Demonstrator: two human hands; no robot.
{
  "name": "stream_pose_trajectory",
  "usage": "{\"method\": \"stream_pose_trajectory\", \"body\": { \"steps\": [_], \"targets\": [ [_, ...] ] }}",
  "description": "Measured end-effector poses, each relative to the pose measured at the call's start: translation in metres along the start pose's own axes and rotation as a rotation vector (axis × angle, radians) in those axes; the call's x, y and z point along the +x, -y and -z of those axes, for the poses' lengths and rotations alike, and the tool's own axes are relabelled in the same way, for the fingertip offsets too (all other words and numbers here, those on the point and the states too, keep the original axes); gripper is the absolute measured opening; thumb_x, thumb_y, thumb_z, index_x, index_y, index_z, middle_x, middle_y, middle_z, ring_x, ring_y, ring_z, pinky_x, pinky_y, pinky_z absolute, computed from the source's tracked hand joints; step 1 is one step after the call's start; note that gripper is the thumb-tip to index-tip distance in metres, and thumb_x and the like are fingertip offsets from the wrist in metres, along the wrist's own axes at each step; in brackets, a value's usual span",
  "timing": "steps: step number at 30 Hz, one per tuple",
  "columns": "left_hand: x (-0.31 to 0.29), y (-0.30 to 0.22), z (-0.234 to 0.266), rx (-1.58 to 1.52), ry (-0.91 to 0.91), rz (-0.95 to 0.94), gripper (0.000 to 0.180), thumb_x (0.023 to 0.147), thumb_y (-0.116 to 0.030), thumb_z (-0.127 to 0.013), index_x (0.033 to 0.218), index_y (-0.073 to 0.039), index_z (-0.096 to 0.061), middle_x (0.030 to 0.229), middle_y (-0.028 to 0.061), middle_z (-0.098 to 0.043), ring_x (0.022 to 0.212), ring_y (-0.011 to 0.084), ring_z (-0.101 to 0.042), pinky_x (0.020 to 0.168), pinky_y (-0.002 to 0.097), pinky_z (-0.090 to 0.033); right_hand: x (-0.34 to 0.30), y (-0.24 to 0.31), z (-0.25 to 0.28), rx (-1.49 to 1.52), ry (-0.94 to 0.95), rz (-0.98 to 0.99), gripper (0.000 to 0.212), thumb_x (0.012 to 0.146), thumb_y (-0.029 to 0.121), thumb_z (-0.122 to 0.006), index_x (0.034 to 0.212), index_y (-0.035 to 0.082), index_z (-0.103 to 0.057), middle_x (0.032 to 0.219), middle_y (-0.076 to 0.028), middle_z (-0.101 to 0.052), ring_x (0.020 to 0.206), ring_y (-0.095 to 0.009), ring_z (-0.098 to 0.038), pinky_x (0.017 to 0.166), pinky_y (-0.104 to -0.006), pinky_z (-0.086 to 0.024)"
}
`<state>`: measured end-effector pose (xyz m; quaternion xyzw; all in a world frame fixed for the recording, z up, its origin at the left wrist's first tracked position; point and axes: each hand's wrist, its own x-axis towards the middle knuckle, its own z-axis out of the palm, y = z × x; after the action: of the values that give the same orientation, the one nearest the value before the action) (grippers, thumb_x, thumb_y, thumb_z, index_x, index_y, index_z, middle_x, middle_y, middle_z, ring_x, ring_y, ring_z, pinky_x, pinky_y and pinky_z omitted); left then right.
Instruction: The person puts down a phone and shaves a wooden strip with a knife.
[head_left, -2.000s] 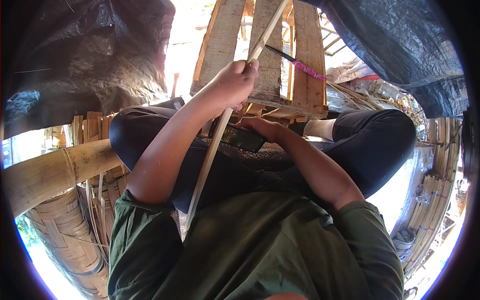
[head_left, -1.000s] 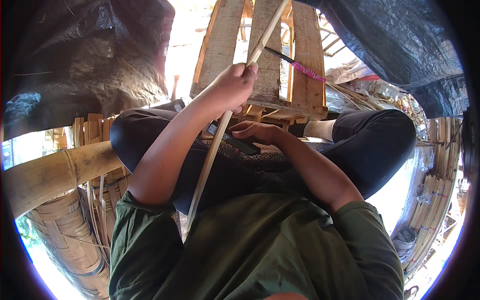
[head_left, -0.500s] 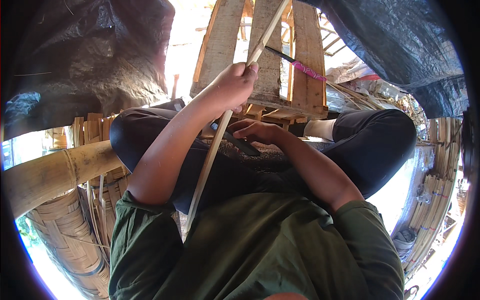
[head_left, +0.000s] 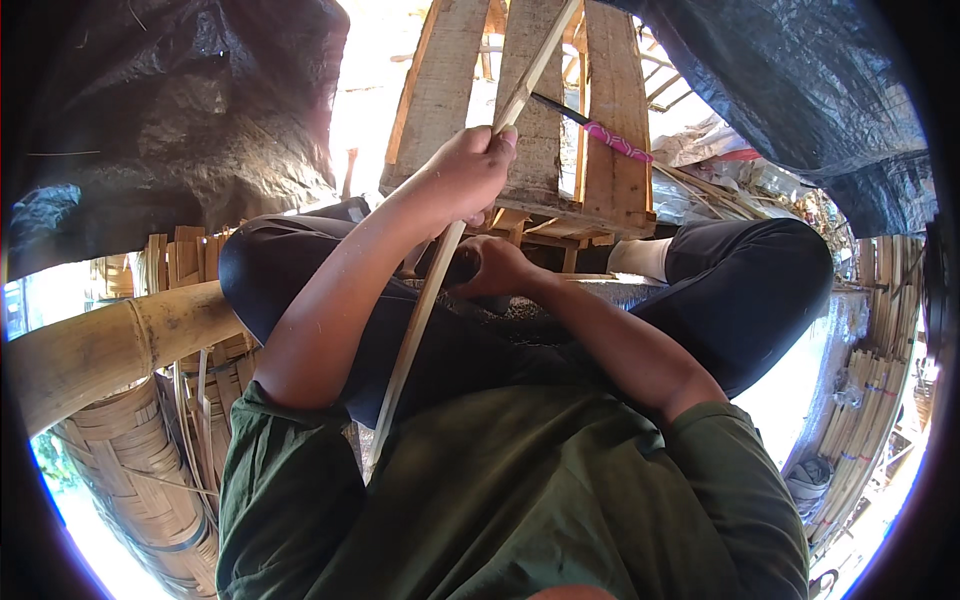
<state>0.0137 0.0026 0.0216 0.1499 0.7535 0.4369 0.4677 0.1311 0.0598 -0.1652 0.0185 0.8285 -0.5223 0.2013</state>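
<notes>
My left hand (head_left: 475, 175) is closed around a long, pale bamboo strip (head_left: 412, 345). The strip runs slantwise from beside my torso up across a slatted wooden bench. My right hand (head_left: 500, 266) is just below the left, close to the strip, its fingers curled round a dark bar-like tool (head_left: 463, 267). Most of that tool is hidden by the hand and the strip, so its kind does not show. On the bench slats lies a knife (head_left: 618, 142) with a pink-wrapped handle and a dark blade, touched by neither hand.
The slatted wooden bench (head_left: 440, 90) stands in front of my crossed legs. At the left are a thick bamboo pole (head_left: 130, 335) and a woven bamboo roll (head_left: 135, 470). Bundled bamboo strips (head_left: 855, 430) stand at the right. Dark plastic sheets (head_left: 190, 110) hang on both sides.
My right hand has moved a little left, toward the strip, and its fingers have closed round the dark tool, which showed more openly before. My left hand and the strip stay put.
</notes>
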Motion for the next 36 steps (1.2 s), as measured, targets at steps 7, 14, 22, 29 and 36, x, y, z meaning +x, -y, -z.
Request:
{"method": "stream_pose_trajectory", "body": {
  "steps": [7, 14, 22, 29, 36],
  "targets": [
    [-0.001, 0.001, -0.003, 0.012, -0.008, 0.017, 0.035, 0.105, -0.042, -0.04, 0.101, -0.008, -0.045, 0.064, -0.006, -0.033, 0.048, 0.004, -0.028, 0.042, 0.023, -0.029, -0.007, 0.029, -0.033, -0.662, 0.088, 0.153, 0.058, 0.066, 0.028, -0.081, 0.113, 0.002, -0.06, 0.118, -0.015, -0.056, 0.115, -0.031, -0.056, 0.091, -0.0428, -0.054],
    [0.003, 0.001, -0.006, 0.033, -0.005, 0.036, 0.036, 0.105, -0.042, -0.04, 0.102, -0.006, -0.046, 0.064, -0.0043, -0.034, 0.048, 0.0049, -0.03, 0.042, 0.0239, -0.03, -0.005, 0.037, -0.028, -0.614, 0.015, 0.147, 0.021, 0.081, 0.013, -0.064, 0.097, 0.0, -0.068, 0.103, -0.016, -0.066, 0.102, -0.032, -0.065, 0.08, -0.042, -0.058],
    [0.006, -0.003, -0.011, 0.033, 0.0, 0.015, 0.037, 0.104, -0.042, -0.04, 0.103, -0.006, -0.046, 0.062, -0.0039, -0.035, 0.048, 0.0068, -0.033, 0.043, 0.0265, -0.033, 0.001, 0.015, -0.05, -0.568, 0.099, 0.075, 0.018, 0.074, 0.02, -0.074, 0.083, 0.004, -0.072, 0.085, -0.017, -0.071, 0.084, -0.032, -0.071, 0.071, -0.043, -0.058],
    [0.005, -0.007, -0.008, 0.085, -0.079, 0.003, 0.04, 0.104, -0.044, -0.041, 0.093, -0.005, -0.043, 0.066, 0.0014, -0.047, 0.052, 0.0102, -0.042, 0.047, 0.0293, -0.044, -0.059, 0.102, 0.047, -0.821, 0.635, -0.083, 0.026, 0.079, 0.013, -0.068, 0.104, 0.011, -0.074, 0.097, -0.015, -0.073, 0.096, -0.034, -0.07, 0.08, -0.0444, -0.056],
    [0.007, -0.02, -0.012, 0.109, -0.057, -0.046, 0.033, 0.103, -0.032, -0.041, 0.114, -0.002, -0.048, 0.071, 0.0047, -0.052, 0.053, 0.0124, -0.049, 0.047, 0.032, -0.045, -0.093, 0.158, 0.214, -1.149, 0.051, -0.193, 0.011, 0.075, 0.01, -0.068, 0.082, 0.003, -0.07, 0.08, -0.015, -0.07, 0.078, -0.03, -0.071, 0.065, -0.0384, -0.057]
  ]
}}
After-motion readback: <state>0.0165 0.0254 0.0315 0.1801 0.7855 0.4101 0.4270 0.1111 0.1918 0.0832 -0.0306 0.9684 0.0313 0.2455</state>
